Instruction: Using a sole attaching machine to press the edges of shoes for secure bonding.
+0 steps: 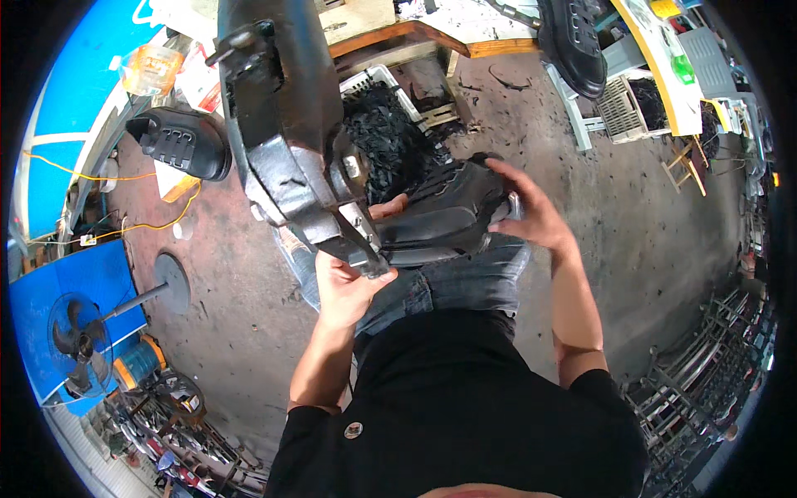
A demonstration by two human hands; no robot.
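A black shoe [448,212] lies on its side in the air above my lap, its sole edge toward me. My right hand [535,214] is closed round one end of it, thumb and fingers apart on either side. My left hand [344,286] is closed at the other end, beside the tip of a dark metal machine head [295,178]. The machine hides part of that hand and of the shoe; some of its fingers show beyond the metal. The shoe's edge meets the machine's tip, though the exact contact is hidden.
Beyond the shoe, a white crate [378,76] holds black scraps. Other black shoes stand at the left [187,141] and upper right [573,46]. A floor fan [81,340] is at the left, with metal racks [697,365] at the lower right.
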